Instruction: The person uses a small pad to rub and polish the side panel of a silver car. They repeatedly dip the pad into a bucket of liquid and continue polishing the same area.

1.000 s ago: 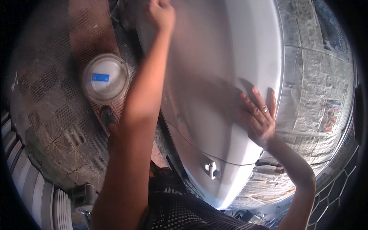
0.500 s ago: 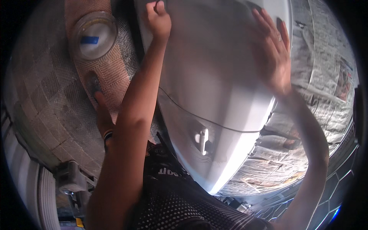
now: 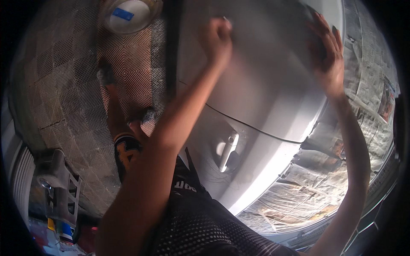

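A pale grey car door panel (image 3: 256,91) runs along my right, its surface hazy and dull toward the far end. My left hand (image 3: 218,42) is closed over the panel, blurred by motion; whatever its fingers hold is hidden. My right hand (image 3: 329,64) rests near the panel's right edge with its fingers stretched out, the fingertips falling in shadow. Closer to me, past a dark curved seam, a white car door handle (image 3: 229,152) stands out from the bodywork.
Creased newspaper (image 3: 363,102) covers the area right of the panel. At the far left, a round tub (image 3: 141,25) holding a blue block (image 3: 122,14) stands on the patterned floor (image 3: 64,94). A grey metal fixture (image 3: 55,179) is at the near left. My feet show on the floor.
My view has shifted, so the tub sits higher and partly out of frame. My left hand has moved right across the panel, away from its left edge. My right hand stays by the right edge.
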